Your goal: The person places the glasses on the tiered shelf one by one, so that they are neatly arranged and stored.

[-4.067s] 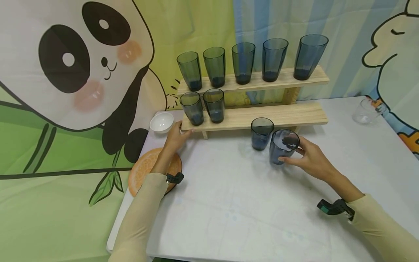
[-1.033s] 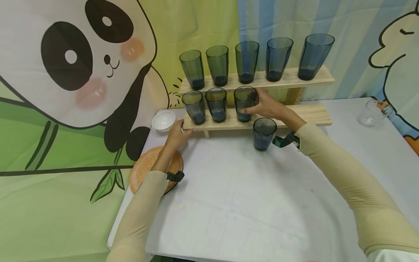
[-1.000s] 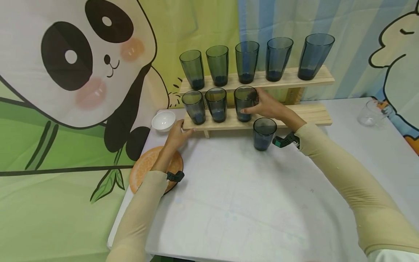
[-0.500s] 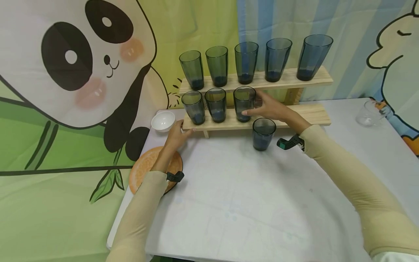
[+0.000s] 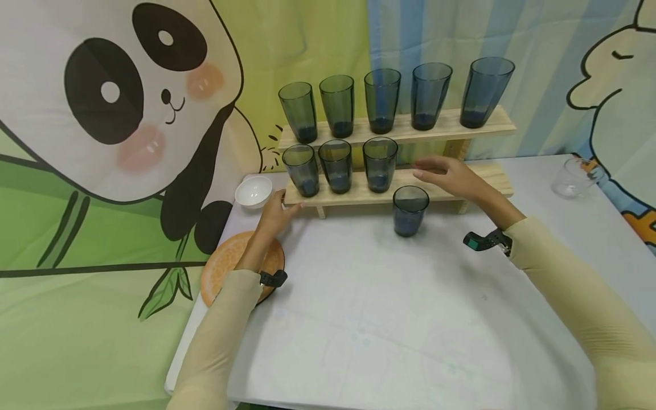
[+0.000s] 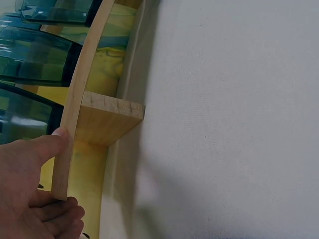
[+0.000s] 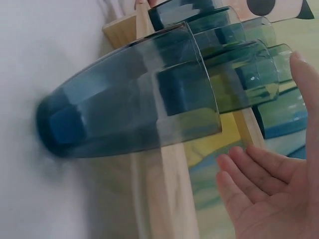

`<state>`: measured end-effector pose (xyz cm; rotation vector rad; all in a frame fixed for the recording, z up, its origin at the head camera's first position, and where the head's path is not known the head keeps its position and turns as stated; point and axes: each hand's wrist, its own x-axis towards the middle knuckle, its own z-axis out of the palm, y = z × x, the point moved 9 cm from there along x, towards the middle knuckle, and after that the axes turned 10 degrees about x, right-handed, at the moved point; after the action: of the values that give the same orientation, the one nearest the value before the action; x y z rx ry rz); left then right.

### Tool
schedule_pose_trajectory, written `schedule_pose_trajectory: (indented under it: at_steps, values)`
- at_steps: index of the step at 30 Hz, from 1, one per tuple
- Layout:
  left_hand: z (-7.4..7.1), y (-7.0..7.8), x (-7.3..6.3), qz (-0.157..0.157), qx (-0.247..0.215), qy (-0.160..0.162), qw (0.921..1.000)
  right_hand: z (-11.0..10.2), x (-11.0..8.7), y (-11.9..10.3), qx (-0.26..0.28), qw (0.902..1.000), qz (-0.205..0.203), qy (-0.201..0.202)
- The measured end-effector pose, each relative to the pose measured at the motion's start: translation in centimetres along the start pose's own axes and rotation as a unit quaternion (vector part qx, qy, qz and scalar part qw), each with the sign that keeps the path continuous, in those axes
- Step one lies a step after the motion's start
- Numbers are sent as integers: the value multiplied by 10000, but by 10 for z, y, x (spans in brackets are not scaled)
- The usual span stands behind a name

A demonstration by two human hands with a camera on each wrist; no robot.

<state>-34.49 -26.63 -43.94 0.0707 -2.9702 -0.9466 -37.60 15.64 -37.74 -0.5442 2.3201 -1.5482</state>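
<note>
My left hand [image 5: 274, 215] grips the left end of a two-tier wooden shelf's lower board [image 5: 494, 179]. In the left wrist view, its thumb lies on one face of the board [image 6: 75, 117] and its fingers curl at the other. My right hand [image 5: 453, 176], fingers loosely extended and holding nothing, hovers over the lower board. Left of it stands a dark blue drinking glass [image 5: 380, 165], third in the lower row after two similar glasses. In front of the shelf another dark glass [image 5: 408, 213] stands upright on the table, large in the right wrist view [image 7: 124, 99].
Several tall tinted glasses line the upper board [image 5: 402, 134]. A white bowl [image 5: 253, 192] sits left of the shelf, and a round orange-slice-patterned mat [image 5: 225, 267] lies under my left forearm. A clear glass item [image 5: 571, 177] is at the far right of the white-covered table [image 5: 359, 330].
One drinking glass has moved from the table to third place on the lower board. My right hand has let go of it and drawn back right. My left hand stays put.
</note>
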Motion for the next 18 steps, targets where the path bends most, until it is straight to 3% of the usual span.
schedule_pose_trajectory:
  at_steps: [10,18]
  values:
    - [2,0,0,-22,-18,-30,10000,-8,-49,23,222,9981,-79,568]
    - [1,0,-1,-36,5,-16,10000,12,-70,44,487,9973,16,546]
